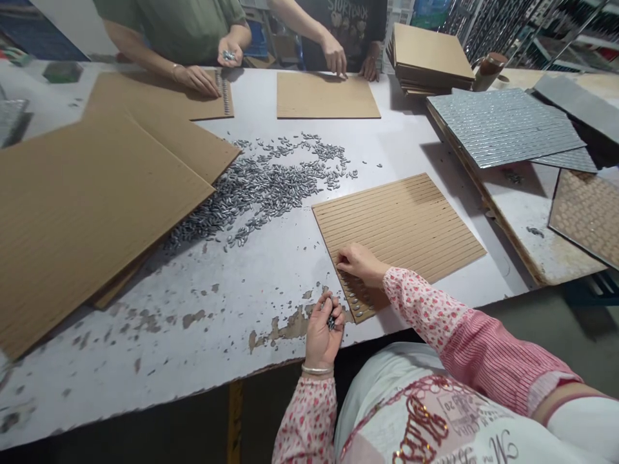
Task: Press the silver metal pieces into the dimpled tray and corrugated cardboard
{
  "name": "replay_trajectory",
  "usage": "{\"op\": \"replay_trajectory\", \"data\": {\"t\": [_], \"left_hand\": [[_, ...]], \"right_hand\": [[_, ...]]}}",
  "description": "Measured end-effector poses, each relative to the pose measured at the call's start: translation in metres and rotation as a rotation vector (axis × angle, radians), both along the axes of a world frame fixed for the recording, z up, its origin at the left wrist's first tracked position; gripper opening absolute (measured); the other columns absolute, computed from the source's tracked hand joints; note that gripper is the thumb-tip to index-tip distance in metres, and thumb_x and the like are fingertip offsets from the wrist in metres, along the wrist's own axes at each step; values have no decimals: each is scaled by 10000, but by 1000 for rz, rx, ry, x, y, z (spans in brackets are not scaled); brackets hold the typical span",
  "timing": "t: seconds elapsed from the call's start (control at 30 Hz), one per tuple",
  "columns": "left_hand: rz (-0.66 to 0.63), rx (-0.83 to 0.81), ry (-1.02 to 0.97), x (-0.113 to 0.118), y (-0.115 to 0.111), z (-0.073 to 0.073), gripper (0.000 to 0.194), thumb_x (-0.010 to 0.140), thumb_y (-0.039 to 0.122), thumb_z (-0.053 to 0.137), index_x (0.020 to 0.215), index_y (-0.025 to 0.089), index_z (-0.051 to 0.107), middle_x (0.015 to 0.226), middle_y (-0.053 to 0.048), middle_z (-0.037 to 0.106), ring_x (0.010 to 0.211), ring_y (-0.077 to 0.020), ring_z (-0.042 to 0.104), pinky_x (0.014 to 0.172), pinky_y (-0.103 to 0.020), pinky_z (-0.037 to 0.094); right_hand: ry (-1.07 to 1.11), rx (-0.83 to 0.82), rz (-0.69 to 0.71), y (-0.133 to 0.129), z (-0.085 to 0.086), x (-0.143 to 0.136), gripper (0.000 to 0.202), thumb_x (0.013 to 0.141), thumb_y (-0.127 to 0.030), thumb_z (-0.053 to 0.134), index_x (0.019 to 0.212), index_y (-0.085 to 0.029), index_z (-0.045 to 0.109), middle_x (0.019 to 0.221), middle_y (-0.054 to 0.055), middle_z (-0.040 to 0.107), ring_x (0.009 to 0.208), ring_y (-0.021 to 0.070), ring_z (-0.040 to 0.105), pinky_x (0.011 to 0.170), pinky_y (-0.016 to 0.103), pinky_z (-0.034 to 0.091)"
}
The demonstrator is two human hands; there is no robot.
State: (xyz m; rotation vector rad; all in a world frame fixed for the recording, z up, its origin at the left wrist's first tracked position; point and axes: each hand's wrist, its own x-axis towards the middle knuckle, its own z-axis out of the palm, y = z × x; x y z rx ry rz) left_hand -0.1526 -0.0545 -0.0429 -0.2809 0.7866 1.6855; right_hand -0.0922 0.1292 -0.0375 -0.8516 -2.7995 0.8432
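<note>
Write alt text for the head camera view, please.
A right hand touches a grooved brown board while the left hand holds small grey pieces. More pieces lie loose on the white table, where two other people touch boards.

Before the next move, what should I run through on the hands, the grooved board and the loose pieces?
1. Supply in hand: ok. The left hand holds grey pieces.
2. Right hand at the grooved board: ok, over its near left part.
3. Piece in the right fingertips: cannot tell, too small and hidden.
4. Grooved board lying flat on the table: ok.
5. Loose pile clear of the large brown boards: not ok, it meets their edge.
6. Co-workers' hands off the grooved board: ok.
</note>
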Motion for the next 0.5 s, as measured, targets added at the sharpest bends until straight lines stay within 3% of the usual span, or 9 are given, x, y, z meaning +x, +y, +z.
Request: {"op": "replay_trajectory", "data": {"t": [0.13, 0.33, 0.4, 0.5], "left_hand": [[28, -15, -16, 1, 1, 2, 158, 714, 138, 678, 860, 140, 617, 755, -16, 526, 558, -31, 416, 434, -114, 328], [-3, 14, -14, 6, 6, 11, 165, 719, 139, 675, 859, 161, 590, 713, 13, 507, 532, -26, 413, 423, -110, 327], [-12, 5, 11, 7, 9, 13, 155, 726, 144, 668, 857, 163, 586, 705, 17, 502, 525, -27, 411, 414, -111, 324], [-15, -13, 13, 6, 10, 15, 129, 762, 178, 631, 881, 141, 596, 742, -7, 518, 546, -35, 426, 419, -119, 344]], "right_hand": [[138, -197, -39, -6, 9, 5, 74, 770, -192, 609, 754, -126, 639, 724, 25, 612, 706, 122, 514, 651, 230, 354], [373, -969, 122, -45, 26, 31, 233, 791, -340, 610, 898, -132, 602, 788, 16, 609, 701, 106, 555, 648, 223, 433], [430, -1090, 73, -54, 27, 35, 237, 781, -349, 622, 876, -136, 582, 769, 12, 604, 693, 104, 560, 655, 228, 443], [554, -1085, -138, -49, 23, 38, 227, 802, -364, 590, 873, -151, 555, 780, 10, 601, 685, 98, 551, 643, 224, 440]]}}
